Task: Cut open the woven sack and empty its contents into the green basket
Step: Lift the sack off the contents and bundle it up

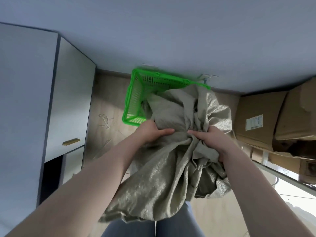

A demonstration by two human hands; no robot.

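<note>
Tipping looks like the step now. The big woven sack (171, 168) droops with its far end in the green basket (135, 93). The left hand (152, 132) and right hand (212, 139) each grip bunched cloth. Next, lift and shake. What is inside either stays hidden.

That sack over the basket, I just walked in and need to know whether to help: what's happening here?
A person is holding the woven sack with both hands, the left hand and the right hand each gripping bunched fabric. The sack's far end drapes into the green basket on the floor. Whether contents are coming out cannot be seen. Cardboard boxes sit to the right.
</note>
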